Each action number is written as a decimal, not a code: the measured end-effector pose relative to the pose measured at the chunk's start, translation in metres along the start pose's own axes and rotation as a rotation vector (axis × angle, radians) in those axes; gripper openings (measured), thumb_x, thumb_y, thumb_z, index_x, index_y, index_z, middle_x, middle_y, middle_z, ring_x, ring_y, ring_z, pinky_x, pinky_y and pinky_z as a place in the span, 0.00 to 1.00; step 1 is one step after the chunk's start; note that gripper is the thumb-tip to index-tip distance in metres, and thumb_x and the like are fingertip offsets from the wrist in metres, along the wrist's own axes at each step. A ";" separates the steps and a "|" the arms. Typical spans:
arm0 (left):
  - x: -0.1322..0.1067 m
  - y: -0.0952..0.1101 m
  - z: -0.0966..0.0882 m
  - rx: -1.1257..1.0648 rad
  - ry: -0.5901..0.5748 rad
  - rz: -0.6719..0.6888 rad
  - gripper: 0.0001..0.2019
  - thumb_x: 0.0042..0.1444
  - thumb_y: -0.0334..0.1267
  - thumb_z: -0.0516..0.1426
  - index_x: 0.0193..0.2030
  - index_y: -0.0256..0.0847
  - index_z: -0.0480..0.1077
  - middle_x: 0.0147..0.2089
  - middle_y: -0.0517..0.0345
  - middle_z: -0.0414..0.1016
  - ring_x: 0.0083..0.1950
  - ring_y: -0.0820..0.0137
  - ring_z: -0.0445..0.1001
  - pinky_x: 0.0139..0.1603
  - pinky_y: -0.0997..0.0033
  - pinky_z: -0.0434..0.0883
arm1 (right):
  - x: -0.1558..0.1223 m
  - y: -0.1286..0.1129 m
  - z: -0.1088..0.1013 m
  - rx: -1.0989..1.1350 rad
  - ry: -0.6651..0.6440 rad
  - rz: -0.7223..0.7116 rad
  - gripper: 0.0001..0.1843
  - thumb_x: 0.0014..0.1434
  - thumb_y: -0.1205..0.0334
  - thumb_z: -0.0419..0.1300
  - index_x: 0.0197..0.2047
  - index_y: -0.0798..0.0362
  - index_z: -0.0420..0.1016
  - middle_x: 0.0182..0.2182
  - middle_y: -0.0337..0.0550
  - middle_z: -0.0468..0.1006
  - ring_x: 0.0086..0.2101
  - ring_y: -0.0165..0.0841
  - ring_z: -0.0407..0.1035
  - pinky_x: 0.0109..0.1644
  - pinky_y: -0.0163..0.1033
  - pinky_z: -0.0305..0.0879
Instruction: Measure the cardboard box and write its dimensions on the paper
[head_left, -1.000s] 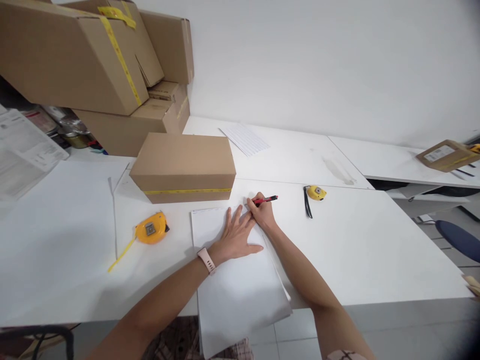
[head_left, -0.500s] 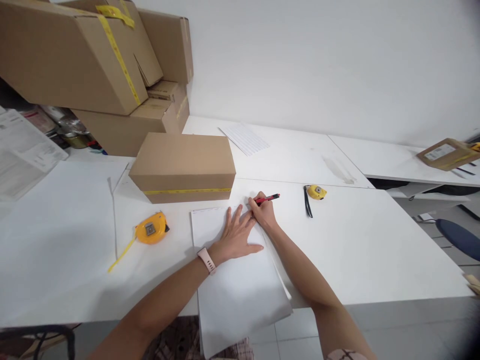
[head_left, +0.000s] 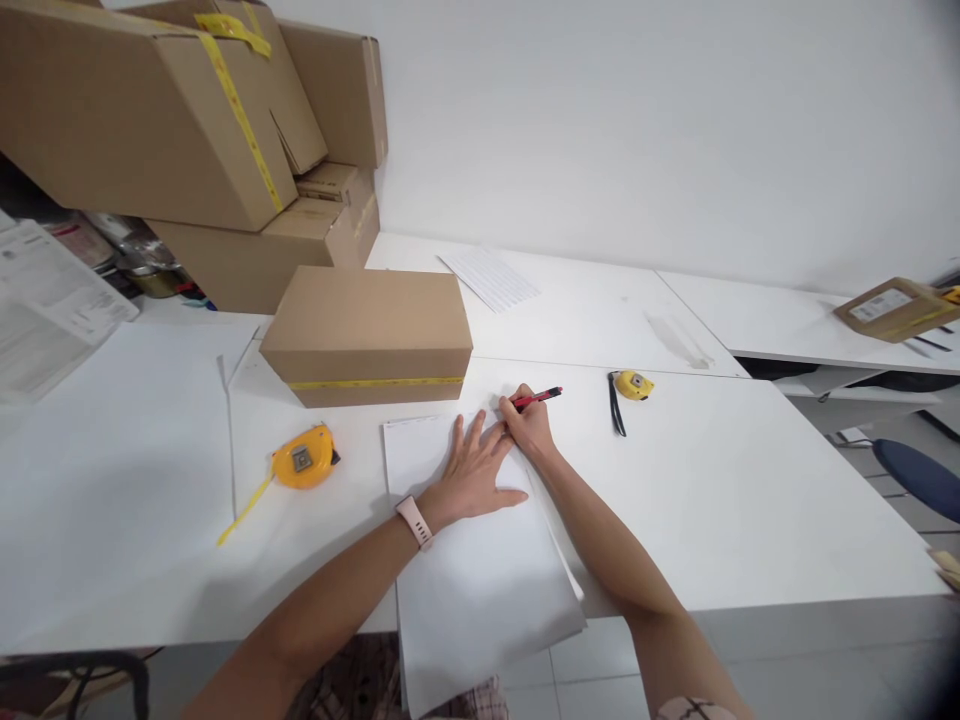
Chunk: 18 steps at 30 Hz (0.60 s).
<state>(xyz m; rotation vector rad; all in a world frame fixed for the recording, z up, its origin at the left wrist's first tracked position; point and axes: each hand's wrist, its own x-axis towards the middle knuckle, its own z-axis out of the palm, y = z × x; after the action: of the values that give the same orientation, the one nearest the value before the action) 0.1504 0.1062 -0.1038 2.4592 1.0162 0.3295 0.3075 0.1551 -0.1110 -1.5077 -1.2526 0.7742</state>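
Note:
Flat on a stack of white paper (head_left: 480, 610) lies my left hand (head_left: 475, 475), fingers spread, a pink band on its wrist. My right hand (head_left: 527, 420) is closed around a red and black pen (head_left: 541, 398) at the paper's top right edge; the pen tip is hidden by the fingers. The paper hangs over the table's front edge. Just beyond it sits a closed cardboard box (head_left: 367, 325) with yellow tape along its side. To the left rests an orange tape measure (head_left: 304, 458) with a short length of yellow blade out.
A smaller yellow tape measure (head_left: 634, 385) with a black strap lies to the right. Cardboard boxes (head_left: 217, 130) are piled at the back left against the wall. A printed sheet (head_left: 491, 278) lies behind the box. Another box (head_left: 892, 308) stands far right, above a blue chair (head_left: 919, 475).
Almost nothing differs. The whole view has shifted very slightly, and both hands keep their places on the paper, the pen still in my right hand.

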 end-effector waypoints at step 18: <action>0.000 0.001 -0.002 0.006 0.004 -0.003 0.44 0.55 0.63 0.60 0.73 0.46 0.54 0.77 0.51 0.51 0.79 0.41 0.30 0.75 0.32 0.27 | 0.000 -0.004 -0.001 -0.048 0.000 -0.028 0.12 0.55 0.56 0.58 0.25 0.48 0.60 0.20 0.31 0.62 0.23 0.29 0.59 0.30 0.37 0.57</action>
<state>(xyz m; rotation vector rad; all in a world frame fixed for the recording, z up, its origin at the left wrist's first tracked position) 0.1503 0.1058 -0.1018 2.4636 1.0235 0.3304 0.3073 0.1541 -0.1066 -1.5256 -1.2977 0.7304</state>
